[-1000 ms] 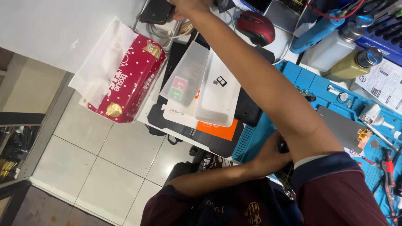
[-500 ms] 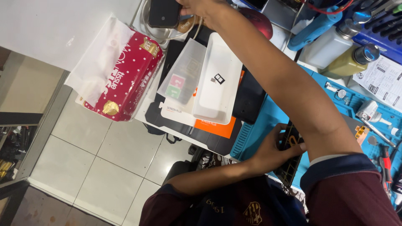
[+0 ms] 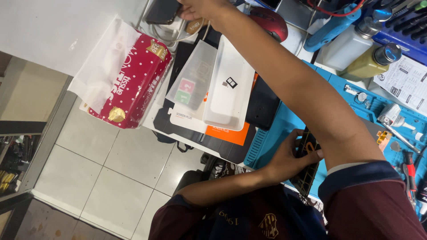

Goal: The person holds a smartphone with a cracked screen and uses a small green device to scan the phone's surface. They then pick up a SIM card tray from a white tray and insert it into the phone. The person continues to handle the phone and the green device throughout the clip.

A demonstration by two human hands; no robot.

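Left hand (image 3: 289, 155) gripping an opened phone (image 3: 307, 162) beside the blue mat (image 3: 275, 129); right hand (image 3: 200, 8) beyond it, fingers closed on a dark device (image 3: 162, 11); repair unfinished.

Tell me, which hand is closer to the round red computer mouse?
Right. The right hand reaches up beside the round red computer mouse, to its left in the picture. The left hand is far below, gripping a dark flat device on the blue mat.

A single head-worn camera looks steeply down, tilted, close over the cluttered surface (image 3: 275, 129) and tiled floor (image 3: 106, 164).
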